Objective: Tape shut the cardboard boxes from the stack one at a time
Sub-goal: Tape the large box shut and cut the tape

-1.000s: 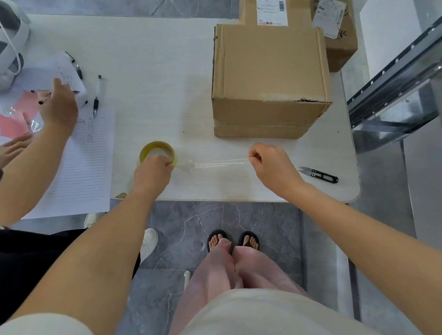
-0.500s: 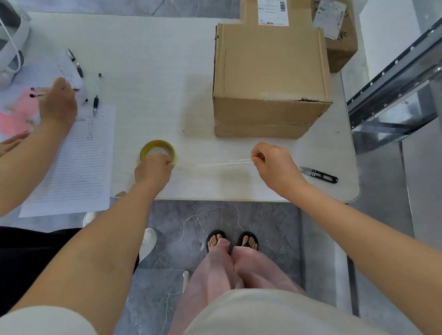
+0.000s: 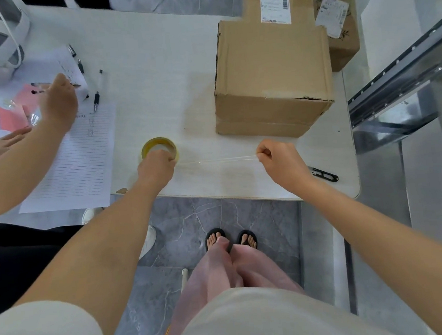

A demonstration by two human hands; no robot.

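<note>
The roll of tape is gripped by the left hand near the front edge of the worktop. A clear strip of tape is stretched taut from the roll to the right. Its free end is pinched by the curled fingers of the right hand. The cardboard box is set just behind the strip, apart from it, with its flaps closed. A labelled box is stood behind it. Black snips are laid beside the right wrist. At the left, a pen is held near a lined sheet by another person's hand.
</note>
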